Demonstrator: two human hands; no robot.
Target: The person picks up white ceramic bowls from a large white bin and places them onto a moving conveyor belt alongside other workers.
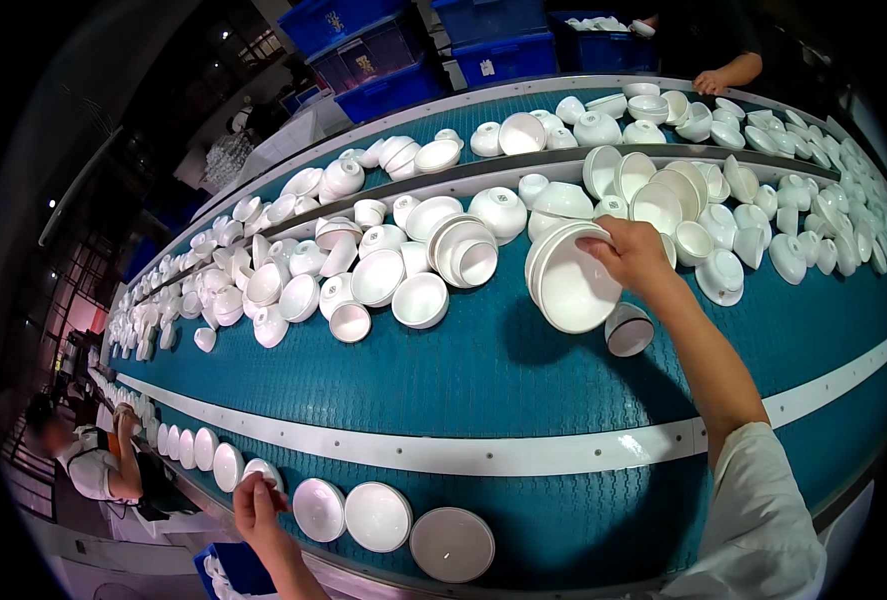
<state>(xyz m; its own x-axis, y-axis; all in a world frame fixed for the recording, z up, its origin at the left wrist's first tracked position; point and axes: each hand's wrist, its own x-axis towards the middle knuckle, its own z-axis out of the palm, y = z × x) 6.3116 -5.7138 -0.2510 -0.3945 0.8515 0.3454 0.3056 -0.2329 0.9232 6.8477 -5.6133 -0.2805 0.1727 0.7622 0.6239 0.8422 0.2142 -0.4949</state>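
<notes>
My right hand [627, 251] grips the rims of a nested stack of white ceramic bowls [578, 289], tilted over the teal conveyor belt [413, 382]. Just below that hand lies a small white cup [629, 330] on its side. My left hand [262, 506] is over the near belt lane, fingers bent; whether it touches the bowl [263, 474] behind it I cannot tell. To its right, a row holds a white bowl [319, 510], another white bowl [378, 517] and a greyish bowl [452, 544].
White bowls and cups [379, 277] crowd the middle lane; more lie in the far lane beyond a metal divider [488, 156]. Blue crates [499, 60] stand behind. A co-worker's hand [710, 81] rests at the far edge; another person [98, 465] works at the left. A blue bin [244, 570] stands below.
</notes>
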